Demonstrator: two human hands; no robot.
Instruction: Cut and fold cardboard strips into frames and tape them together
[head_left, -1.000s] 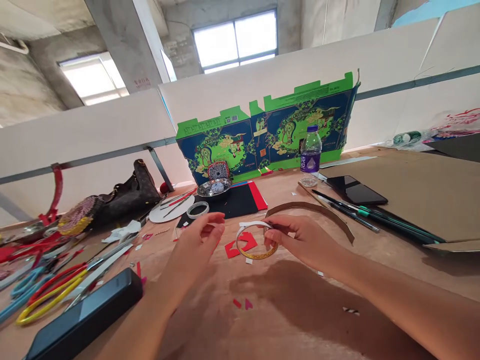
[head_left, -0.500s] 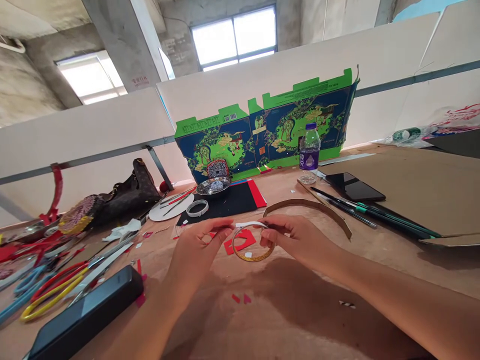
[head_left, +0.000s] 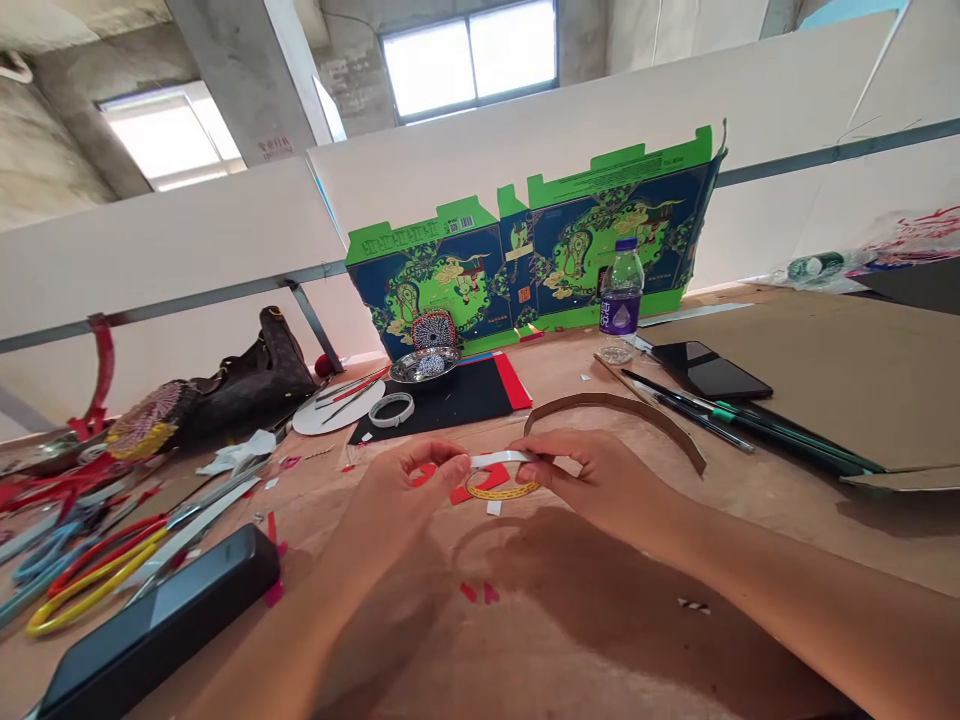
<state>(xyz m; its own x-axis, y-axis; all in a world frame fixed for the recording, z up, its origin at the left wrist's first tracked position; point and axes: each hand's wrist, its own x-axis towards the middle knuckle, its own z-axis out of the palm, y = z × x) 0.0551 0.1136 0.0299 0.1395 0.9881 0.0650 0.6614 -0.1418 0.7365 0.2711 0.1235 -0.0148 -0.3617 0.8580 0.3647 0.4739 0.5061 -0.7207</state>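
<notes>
Between my two hands, above the table, is a thin ring [head_left: 501,459] with a smooth white outer band and yellow, dark-patterned inner side. My left hand [head_left: 409,490] pinches its left end between thumb and fingertips. At the right end, my right hand [head_left: 581,470] grips it with thumb and bent fingers, which cover that side. Red paper scraps [head_left: 480,482] and a small white scrap [head_left: 493,508] lie on the table beyond and below the ring. Just behind my right hand stands a curved brown cardboard strip [head_left: 615,400].
Leftward lie a black box-shaped device [head_left: 165,620], yellow-and-red-handled scissors [head_left: 105,590] and a brown bag [head_left: 247,365]. Behind are a roll of tape [head_left: 391,410], a metal bowl [head_left: 424,366] and a bottle [head_left: 621,295]. A phone [head_left: 709,369] and pens [head_left: 690,410] lie rightward.
The ring has tilted, so its white band now faces me and its opening looks much narrower. My left fingertips have come onto its left end. The view has shifted slightly.
</notes>
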